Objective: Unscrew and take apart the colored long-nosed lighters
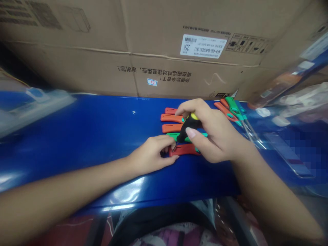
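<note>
My right hand (pixel 215 131) is closed around a stubby screwdriver (pixel 188 126) with a black and yellow handle, tilted with its shaft pointing down and left. The tip meets the handle end of a red long-nosed lighter (pixel 186 149), nearest me in a row. Fingers of my left hand (pixel 153 153) pinch that same end and hold the lighter against the table. Just beyond it lie a green lighter (pixel 171 136), an orange lighter (pixel 169 128) and more orange-red ones, side by side. My right hand partly hides them.
The shiny blue table (pixel 102 136) runs up to a large cardboard box (pixel 153 41) at the back. More lighters (pixel 233 107) with metal stems lie piled at the right. Beyond them is a bottle with orange contents (pixel 276 89). A translucent plastic object (pixel 36 109) sits far left.
</note>
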A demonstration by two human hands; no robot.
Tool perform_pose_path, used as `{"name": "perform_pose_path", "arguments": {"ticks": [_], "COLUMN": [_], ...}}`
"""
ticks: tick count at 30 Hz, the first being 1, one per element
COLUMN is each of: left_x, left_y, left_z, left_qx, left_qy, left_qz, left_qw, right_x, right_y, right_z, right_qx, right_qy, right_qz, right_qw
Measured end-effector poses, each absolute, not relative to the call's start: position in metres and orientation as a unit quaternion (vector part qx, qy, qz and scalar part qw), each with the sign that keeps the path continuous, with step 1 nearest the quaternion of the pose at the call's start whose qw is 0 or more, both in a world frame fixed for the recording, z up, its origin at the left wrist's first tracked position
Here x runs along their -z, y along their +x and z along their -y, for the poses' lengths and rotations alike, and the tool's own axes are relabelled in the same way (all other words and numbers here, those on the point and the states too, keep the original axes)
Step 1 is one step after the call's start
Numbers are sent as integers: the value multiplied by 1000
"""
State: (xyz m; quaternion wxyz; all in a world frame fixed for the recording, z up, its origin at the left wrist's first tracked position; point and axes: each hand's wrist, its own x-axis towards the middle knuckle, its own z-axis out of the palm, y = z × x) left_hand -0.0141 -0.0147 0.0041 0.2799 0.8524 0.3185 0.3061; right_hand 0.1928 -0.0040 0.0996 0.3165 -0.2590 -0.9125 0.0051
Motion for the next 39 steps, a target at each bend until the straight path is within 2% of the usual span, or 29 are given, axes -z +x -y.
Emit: {"name": "perform_pose_path", "arguments": {"ticks": [29,36,39], "left_x": [-2,-3,-4], "left_y": [-14,-14,-14], "left_z": [14,15,15], "left_qx": [-312,-307,-298], "left_qy": [850,851,852], "left_qz": [-319,-323,-326], "left_qw": [279,277,282], "right_x": [-95,-93,-93], "right_y": [193,193,191], "right_z": [1,1,3], "right_qx": [29,7,-30], "right_qy": [-270,-268,-296], "right_qz": [902,903,880], "right_qw": [334,336,370]}}
